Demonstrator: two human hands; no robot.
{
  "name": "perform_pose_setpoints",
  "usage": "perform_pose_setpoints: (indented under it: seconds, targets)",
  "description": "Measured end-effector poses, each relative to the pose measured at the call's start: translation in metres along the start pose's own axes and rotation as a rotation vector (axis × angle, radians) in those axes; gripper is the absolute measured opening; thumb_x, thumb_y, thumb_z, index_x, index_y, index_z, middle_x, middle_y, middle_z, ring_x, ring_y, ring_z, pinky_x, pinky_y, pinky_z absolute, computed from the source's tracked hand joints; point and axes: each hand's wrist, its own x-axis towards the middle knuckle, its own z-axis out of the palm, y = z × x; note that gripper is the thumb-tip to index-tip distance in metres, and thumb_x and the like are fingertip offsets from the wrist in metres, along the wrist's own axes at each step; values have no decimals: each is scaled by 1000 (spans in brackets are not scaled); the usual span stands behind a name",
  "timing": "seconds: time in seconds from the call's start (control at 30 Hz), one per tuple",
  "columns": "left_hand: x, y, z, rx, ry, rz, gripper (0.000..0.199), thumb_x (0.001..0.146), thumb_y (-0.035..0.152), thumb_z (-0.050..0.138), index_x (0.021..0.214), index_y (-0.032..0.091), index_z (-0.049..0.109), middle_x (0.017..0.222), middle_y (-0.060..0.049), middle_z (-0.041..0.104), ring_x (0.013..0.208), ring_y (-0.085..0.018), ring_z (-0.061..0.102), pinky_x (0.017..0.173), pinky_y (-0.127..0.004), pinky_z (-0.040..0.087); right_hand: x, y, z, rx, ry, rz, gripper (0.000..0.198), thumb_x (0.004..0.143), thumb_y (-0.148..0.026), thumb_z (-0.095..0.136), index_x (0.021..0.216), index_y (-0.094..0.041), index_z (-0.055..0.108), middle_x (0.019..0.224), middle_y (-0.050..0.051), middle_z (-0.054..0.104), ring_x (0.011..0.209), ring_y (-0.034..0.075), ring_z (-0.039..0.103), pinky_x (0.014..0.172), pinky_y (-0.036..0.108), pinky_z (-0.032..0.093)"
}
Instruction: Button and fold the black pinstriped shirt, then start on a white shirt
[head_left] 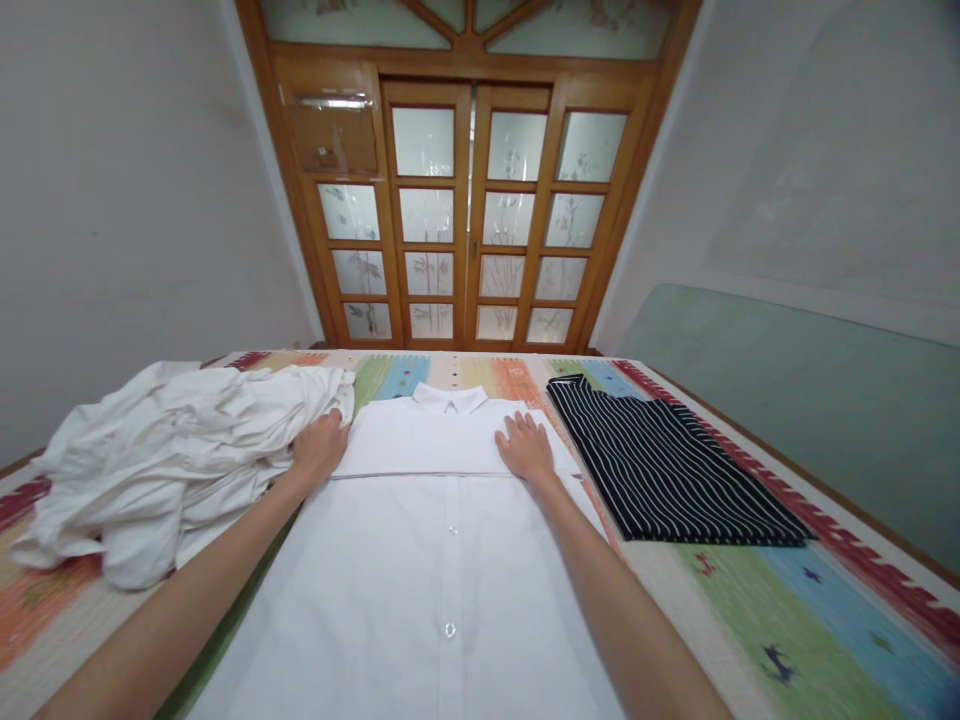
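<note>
A white button-up shirt [450,560] lies spread flat, its collar [450,398] at the far end and its row of buttons down the middle. Across its upper part is a smooth white layer with a straight lower edge; whether it is part of the shirt I cannot tell. My right hand [527,447] rests palm down on the right side of this layer, fingers spread. At the left edge is my left hand [321,447], its fingers partly foreshortened and seemingly laid on the fabric. Close beside it sits a rumpled heap of white cloth [187,430].
A folded black-and-white striped garment [667,465] lies to the right. Everything rests on a patterned, multicoloured cloth [795,620]. Along the right side stands a pale green panel [795,370]. Wooden doors with glass panes [469,220] are beyond the far edge, between pale walls.
</note>
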Motion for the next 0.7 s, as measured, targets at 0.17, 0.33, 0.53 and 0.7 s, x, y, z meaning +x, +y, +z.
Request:
perform_pose_setpoints:
  seconds: [0.17, 0.33, 0.53, 0.7]
  targets:
    - [7, 22, -4, -92, 59, 165, 38, 91, 20, 32, 119, 10, 57, 121, -18, 64, 115, -26, 59, 98, -34, 43, -1, -1, -2, 6, -6, 7, 56, 98, -39, 31, 147, -13, 39, 157, 12, 29, 146, 27, 20, 116, 43, 13]
    - [7, 43, 22, -124, -84, 232, 51, 93, 36, 37, 130, 2, 50, 140, -25, 50, 133, -31, 45, 108, -40, 34, -1, 0, -1, -2, -5, -1, 56, 98, -39, 30, 147, -13, 38, 157, 11, 29, 146, 27, 20, 116, 44, 13]
    - [7, 44, 45, -81, -83, 195, 64, 93, 44, 36, 136, -3, 43, 147, -29, 39, 139, -37, 35, 112, -47, 28, 1, 2, 1, -17, -17, -7, 56, 98, -39, 29, 148, -14, 37, 158, 11, 28, 146, 27, 19, 116, 45, 13]
    - [10, 42, 43, -62, -93, 115, 71, 93, 51, 33, 136, -4, 43, 145, -28, 42, 139, -34, 37, 112, -42, 30, 1, 3, 1, -3, -12, 8, 58, 98, -40, 29, 149, -11, 36, 158, 11, 28, 146, 28, 19, 116, 44, 13]
